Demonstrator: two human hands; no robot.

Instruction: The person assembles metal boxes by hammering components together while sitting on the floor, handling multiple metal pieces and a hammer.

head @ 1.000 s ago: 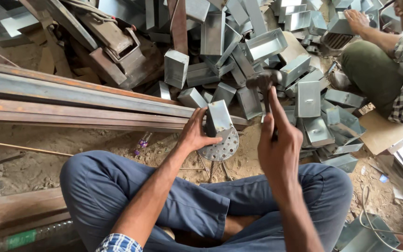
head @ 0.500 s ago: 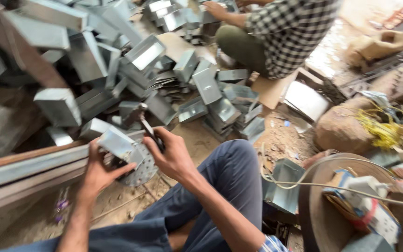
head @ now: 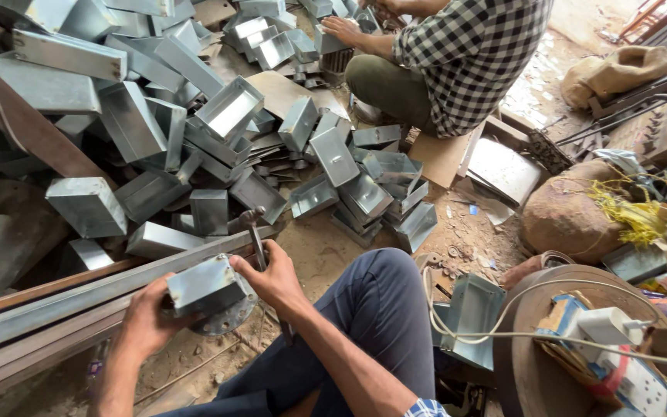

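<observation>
Since half a second ago the view has swung a little to the right and closer, so the co-worker in the checked shirt (head: 468, 58) now fills the upper right, and the hammer (head: 259, 239) stands lower, its head just above the long steel rail (head: 79, 297)

Largest in the view is the heap of grey sheet-metal boxes (head: 194, 123), which covers the upper left and the middle of the earth floor (head: 326, 251). The boxes lie tilted in all directions, some with the open side up. The co-worker sits behind this heap, and one hand of this person (head: 343, 31) rests on the boxes there. At the right are a brown rounded sack (head: 561, 216) with a bundle of yellow string (head: 634, 212) on it, and a round brown drum (head: 550, 309) with a white cable (head: 503, 333) across its top. The rail runs from the lower left up toward the middle

The person's left hand (head: 144, 320) is closed around one small metal box (head: 204, 287) and presses it on a round perforated metal disc (head: 229, 315), which lies just in front of the rail. The right hand (head: 275, 282) is wrapped tightly around the hammer handle, beside the box and touching its right edge. The hammer head points up and to the left, a little above the box. The person's knee in blue trousers (head: 372, 309) is below the right hand
</observation>
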